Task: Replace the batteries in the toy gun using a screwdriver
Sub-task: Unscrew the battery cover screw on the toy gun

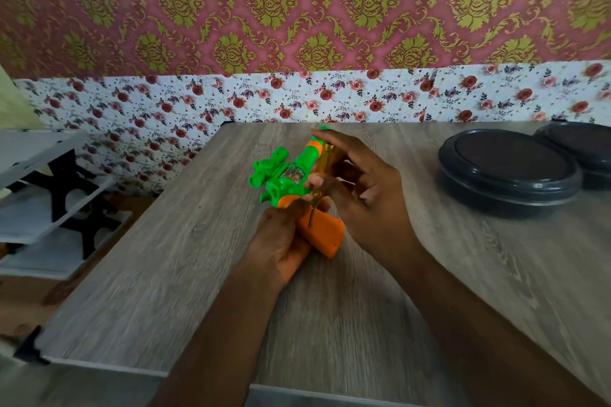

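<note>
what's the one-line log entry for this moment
left hand: grips green and orange plastic toy gun | right hand: holds yellow-handled screwdriver | tip: on orange grip

Left grip (pixel 281 241) curled low, right grip (pixel 363 188) pinching above

So we're counting what's on show here: we're seeing one toy gun (pixel 274 182), one screwdriver (pixel 326 159), and two hands, the left hand (pixel 279 241) and the right hand (pixel 370 195). We're also spotting two dark round lidded tubs, the near tub (pixel 509 172) and the far tub (pixel 587 144). We're looking at one wood-grain table (pixel 185 268), one white shelf rack (pixel 49 208), and two wallpapers, the damask wallpaper (pixel 297 10) and the floral wallpaper (pixel 297 99).
</note>
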